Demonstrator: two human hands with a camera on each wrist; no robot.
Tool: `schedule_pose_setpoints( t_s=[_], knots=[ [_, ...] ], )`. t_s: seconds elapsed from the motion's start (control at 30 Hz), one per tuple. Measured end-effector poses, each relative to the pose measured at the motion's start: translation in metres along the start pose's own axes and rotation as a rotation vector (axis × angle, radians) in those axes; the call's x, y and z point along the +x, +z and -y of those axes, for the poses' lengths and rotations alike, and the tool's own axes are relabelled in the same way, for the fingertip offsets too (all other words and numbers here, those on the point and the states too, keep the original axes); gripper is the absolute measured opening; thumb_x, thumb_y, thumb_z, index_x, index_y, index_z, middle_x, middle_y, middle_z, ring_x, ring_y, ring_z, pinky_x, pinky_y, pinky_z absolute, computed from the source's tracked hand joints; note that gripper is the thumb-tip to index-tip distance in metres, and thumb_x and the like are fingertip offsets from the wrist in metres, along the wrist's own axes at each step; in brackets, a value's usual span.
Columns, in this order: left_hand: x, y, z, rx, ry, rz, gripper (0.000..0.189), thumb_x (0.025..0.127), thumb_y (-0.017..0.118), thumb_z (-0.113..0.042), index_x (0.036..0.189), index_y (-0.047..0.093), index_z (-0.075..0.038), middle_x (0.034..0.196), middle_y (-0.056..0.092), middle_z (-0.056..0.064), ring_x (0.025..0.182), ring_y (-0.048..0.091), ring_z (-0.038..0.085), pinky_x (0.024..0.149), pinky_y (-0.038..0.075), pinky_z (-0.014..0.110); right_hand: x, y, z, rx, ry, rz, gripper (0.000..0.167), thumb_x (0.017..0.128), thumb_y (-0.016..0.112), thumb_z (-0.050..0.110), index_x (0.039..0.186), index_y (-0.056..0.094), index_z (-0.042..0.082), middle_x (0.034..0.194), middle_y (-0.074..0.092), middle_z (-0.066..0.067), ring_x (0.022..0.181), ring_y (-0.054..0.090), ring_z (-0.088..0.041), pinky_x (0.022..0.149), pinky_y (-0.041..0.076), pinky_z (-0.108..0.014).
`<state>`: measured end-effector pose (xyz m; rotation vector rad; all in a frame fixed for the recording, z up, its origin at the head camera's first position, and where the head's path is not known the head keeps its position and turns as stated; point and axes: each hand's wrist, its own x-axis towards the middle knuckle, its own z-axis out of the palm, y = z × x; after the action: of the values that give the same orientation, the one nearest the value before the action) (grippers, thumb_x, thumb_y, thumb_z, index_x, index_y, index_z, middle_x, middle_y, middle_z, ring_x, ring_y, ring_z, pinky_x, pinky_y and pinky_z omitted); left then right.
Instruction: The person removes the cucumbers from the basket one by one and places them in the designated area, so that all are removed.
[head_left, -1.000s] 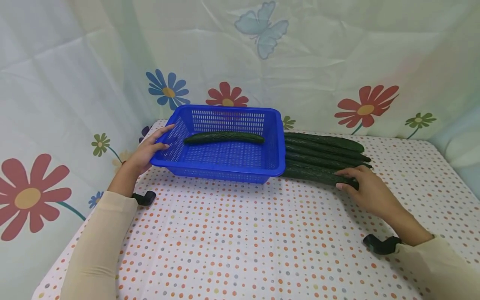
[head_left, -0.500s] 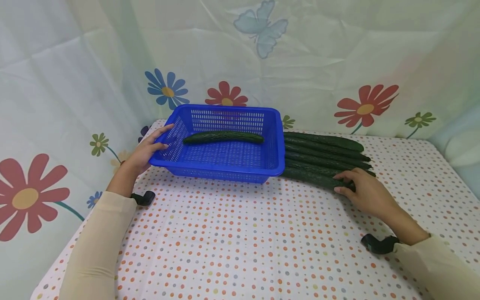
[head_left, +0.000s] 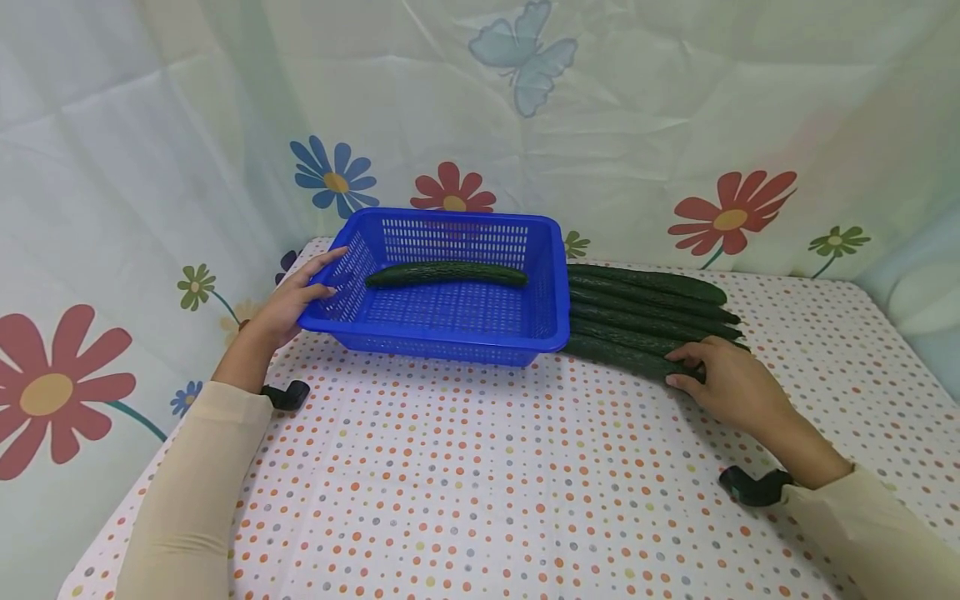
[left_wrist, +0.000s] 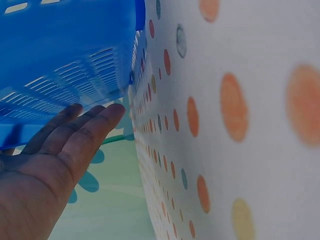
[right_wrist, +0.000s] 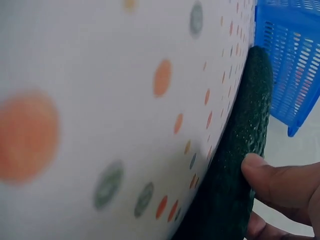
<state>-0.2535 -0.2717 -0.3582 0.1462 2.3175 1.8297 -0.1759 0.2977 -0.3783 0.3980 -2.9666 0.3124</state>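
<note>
A blue plastic basket (head_left: pixel 442 340) stands left of the middle of the table, with one dark green cucumber (head_left: pixel 447 273) lying across its inside. My left hand (head_left: pixel 288 304) grips the basket's left rim, thumb over the edge; in the left wrist view its other fingers (left_wrist: pixel 82 142) lie along the outer wall. To the basket's right, several cucumbers (head_left: pixel 645 300) lie side by side on the table. My right hand (head_left: pixel 735 383) pinches the right end of the nearest cucumber (head_left: pixel 618 357) between thumb and fingers. The right wrist view shows the thumb (right_wrist: pixel 255 167) pressed on that cucumber's bumpy skin.
A white dotted cloth (head_left: pixel 480 483) covers the table. Behind and to the left hangs a pale curtain (head_left: pixel 637 108) printed with flowers and a butterfly. The left ends of the cucumber row are hidden behind the basket's right side.
My right hand has shifted slightly left and drawn the nearest cucumber's end a little toward me, showing more of the one behind it. The left hand stays on the basket.
</note>
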Motion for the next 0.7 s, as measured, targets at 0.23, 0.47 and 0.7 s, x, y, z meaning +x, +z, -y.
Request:
schedule_pose_setpoints(
  t_s=[0.23,0.47,0.7],
  knots=[
    [0.0,0.0,0.001,-0.002,0.005,0.004,0.064,0.101,0.041,-0.01,0.155,0.025,-0.04,0.167,0.004,0.008,0.147,0.022,0.047,0.104,0.037,0.063,0.001,-0.006,0.003,-0.008,0.019,0.05,0.037,0.086,0.074,0.022,0.113,0.068,-0.002,0.099,0.064,-0.024,0.084,0.063,-0.036,0.065,0.052,-0.049],
    [0.002,0.001,0.002,-0.002,0.016,0.008,0.064,0.101,0.041,-0.009,0.155,0.025,-0.039,0.167,0.005,0.008,0.146,0.024,0.048,0.103,0.039,0.062,0.001,-0.033,0.006,0.046,0.031,0.118,0.043,0.092,0.067,0.033,0.116,0.066,-0.003,0.097,0.069,-0.021,0.076,0.065,-0.027,0.06,0.051,-0.043],
    [0.002,0.0,0.003,0.008,0.022,0.0,0.064,0.101,0.04,-0.008,0.155,0.026,-0.038,0.167,0.005,0.008,0.146,0.024,0.048,0.104,0.038,0.063,0.007,-0.064,0.026,0.071,-0.016,0.062,0.046,0.094,0.065,0.038,0.12,0.065,0.0,0.094,0.071,-0.011,0.08,0.066,-0.024,0.061,0.051,-0.041]
  ],
)
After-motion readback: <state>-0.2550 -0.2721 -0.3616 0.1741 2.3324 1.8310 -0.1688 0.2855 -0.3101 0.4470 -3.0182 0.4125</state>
